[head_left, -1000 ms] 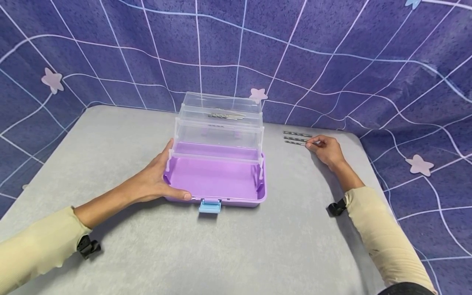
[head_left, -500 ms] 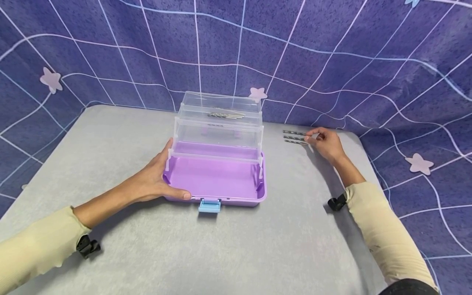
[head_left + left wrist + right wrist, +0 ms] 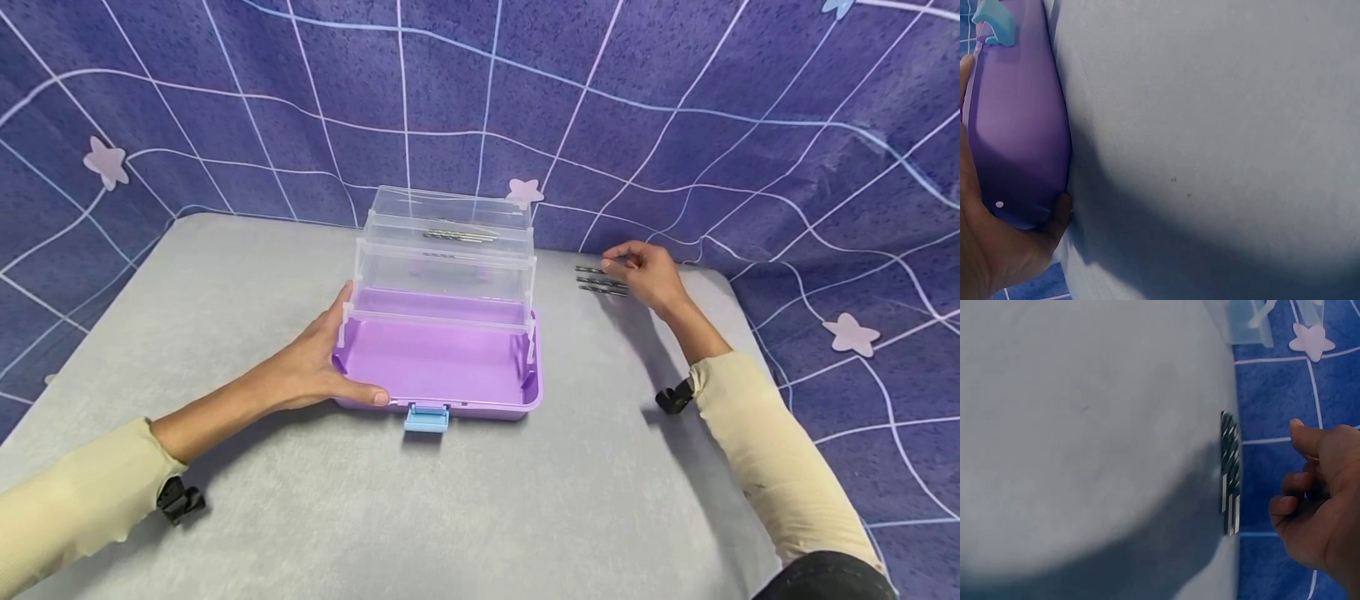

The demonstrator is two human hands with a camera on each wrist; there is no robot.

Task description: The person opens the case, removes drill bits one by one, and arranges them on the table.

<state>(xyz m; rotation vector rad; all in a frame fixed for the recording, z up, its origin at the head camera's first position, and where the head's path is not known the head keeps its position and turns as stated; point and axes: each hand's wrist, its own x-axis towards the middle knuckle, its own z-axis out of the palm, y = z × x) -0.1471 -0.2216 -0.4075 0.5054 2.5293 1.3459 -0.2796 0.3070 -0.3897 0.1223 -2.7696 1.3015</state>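
Purple toolbox: left hand grips its left end. Three drill bits lie to its right; right hand, also that side, holds nothing, fingers loosely bent. Judgement: light fingertip handling best, shifting one without nudging the others.

A purple toolbox sits open at mid-frame, its clear tiers stepped up and back, a few slim metal bits lying in an upper one; off to the right, three dark drill bits lie side by side, fluted ends pointing left
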